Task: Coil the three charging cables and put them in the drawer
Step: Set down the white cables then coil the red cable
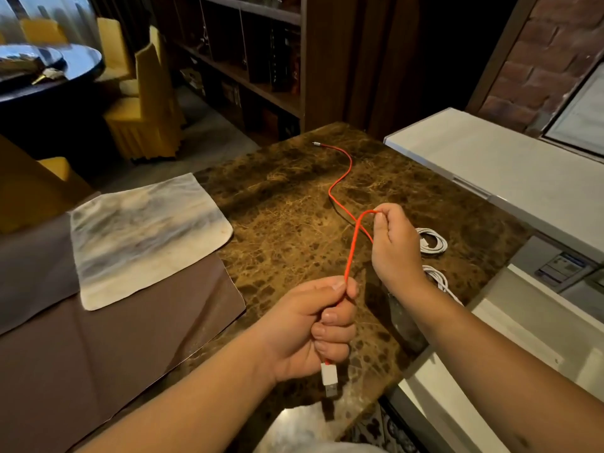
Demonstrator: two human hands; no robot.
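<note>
A red charging cable (340, 178) snakes across the brown marble table (287, 217), its small plug lying at the far end. My left hand (313, 325) grips the cable near its white USB plug (328, 378), which hangs below my fist. My right hand (392, 243) pinches the cable higher up, so a loop bends over between both hands. Two white cables lie on the table by my right wrist: one coiled (433, 242), the other (438, 279) partly hidden behind my forearm.
A stained pale cloth (147, 237) lies on a brown mat (98, 354) at the table's left. White cabinet surfaces (490, 168) border the table on the right. Yellow-covered chairs (143, 103), a dark round table and shelving stand beyond.
</note>
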